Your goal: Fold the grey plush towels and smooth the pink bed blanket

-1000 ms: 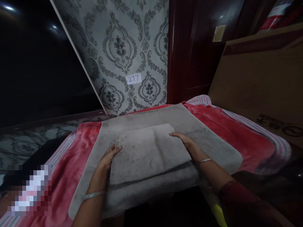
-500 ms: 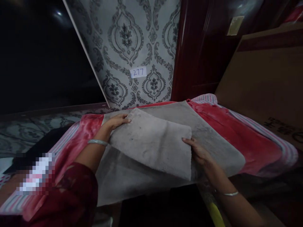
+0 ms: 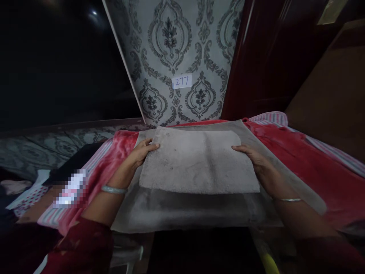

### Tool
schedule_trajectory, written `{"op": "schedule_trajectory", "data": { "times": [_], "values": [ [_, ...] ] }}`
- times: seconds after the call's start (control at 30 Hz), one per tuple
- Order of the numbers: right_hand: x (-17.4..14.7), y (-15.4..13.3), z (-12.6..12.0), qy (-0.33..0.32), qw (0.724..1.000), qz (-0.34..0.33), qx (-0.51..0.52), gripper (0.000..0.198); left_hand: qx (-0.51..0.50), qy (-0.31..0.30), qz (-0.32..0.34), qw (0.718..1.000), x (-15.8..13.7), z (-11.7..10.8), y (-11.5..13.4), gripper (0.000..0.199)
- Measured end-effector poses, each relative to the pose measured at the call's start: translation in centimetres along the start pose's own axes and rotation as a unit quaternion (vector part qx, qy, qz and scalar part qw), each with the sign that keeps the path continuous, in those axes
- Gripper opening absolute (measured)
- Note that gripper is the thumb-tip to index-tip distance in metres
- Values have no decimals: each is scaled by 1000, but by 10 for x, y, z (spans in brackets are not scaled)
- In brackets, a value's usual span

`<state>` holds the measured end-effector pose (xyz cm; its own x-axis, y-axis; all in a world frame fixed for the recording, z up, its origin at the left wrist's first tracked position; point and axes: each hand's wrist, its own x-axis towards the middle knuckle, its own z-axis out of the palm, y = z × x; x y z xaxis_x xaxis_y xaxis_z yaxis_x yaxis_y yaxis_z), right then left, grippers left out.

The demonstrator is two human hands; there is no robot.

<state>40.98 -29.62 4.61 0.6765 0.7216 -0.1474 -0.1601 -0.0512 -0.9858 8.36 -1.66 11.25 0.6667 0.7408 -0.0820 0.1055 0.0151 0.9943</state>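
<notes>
A folded grey towel (image 3: pixel 196 161), slightly stained and with a crease down its right half, is held up between my two hands. My left hand (image 3: pixel 142 150) pinches its left edge, thumb on top and fingers partly hidden beneath. On the opposite edge my right hand (image 3: pixel 253 156) grips in the same way, its fingers behind the cloth. Under the towel lies a larger grey cloth (image 3: pixel 182 217), spread over a red plush blanket (image 3: pixel 327 175).
Pink-and-grey striped fabric (image 3: pixel 273 118) edges the blanket. A dark screen (image 3: pixel 62 64) stands at the left, a cardboard box (image 3: pixel 333 95) at the right. Behind is patterned wallpaper (image 3: pixel 196 45) with a paper label (image 3: pixel 181 81) reading 277. Something yellow (image 3: pixel 269 262) shows below.
The towel has gone from tilted to nearly level, its right side raised by my right hand. Both hands still hold it. The view has shifted to the right.
</notes>
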Motion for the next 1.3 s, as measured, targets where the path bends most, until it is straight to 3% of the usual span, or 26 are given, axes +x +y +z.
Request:
{"op": "schedule_trajectory", "data": {
  "times": [0.17, 0.3, 0.4, 0.47, 0.53, 0.6, 0.67, 0.77, 0.83, 0.93, 1.0, 1.1, 1.17, 1.3],
  "values": [
    [16, 22, 12, -53, 998, 32, -16, 27, -18, 79, -18, 997, -28, -8, -58, 65],
    [26, 52, 14, -58, 993, 75, -67, 34, -3, 50, -102, 994, -42, -8, -114, 65],
    [34, 59, 7, -28, 986, 38, -159, 45, 6, 44, -125, 991, -43, -12, -129, 64],
    [38, 55, 7, 18, 960, -7, -280, 53, 22, 61, -112, 992, -39, -14, -127, 63],
    [39, 47, 21, 61, 909, -93, -402, 59, 58, 116, -73, 989, -33, -13, -123, 63],
    [36, 40, 55, 52, 857, -195, -475, 60, 107, 182, -25, 977, -24, -7, -118, 66],
    [28, 36, 109, -26, 820, -266, -506, 59, 153, 215, -7, 964, -14, 1, -113, 67],
    [12, 37, 200, -163, 771, -306, -535, 60, 212, 232, -42, 948, 4, 8, -105, 63],
    [3, 43, 250, -200, 747, -311, -553, 62, 247, 246, -57, 936, 14, 9, -101, 58],
    [-6, 60, 290, -214, 720, -308, -584, 62, 291, 251, -50, 922, 19, 12, -100, 47],
    [-6, 71, 296, -210, 707, -319, -595, 61, 332, 248, -46, 909, 18, 18, -103, 45],
    [2, 78, 283, -201, 697, -327, -606, 59, 426, 246, -42, 870, 12, 25, -107, 47],
    [11, 76, 265, -187, 700, -305, -619, 61, 472, 242, -46, 846, 11, 28, -107, 48],
    [30, 68, 205, -121, 707, -238, -654, 68, 480, 235, -53, 843, 11, 26, -105, 49]
  ]
}}
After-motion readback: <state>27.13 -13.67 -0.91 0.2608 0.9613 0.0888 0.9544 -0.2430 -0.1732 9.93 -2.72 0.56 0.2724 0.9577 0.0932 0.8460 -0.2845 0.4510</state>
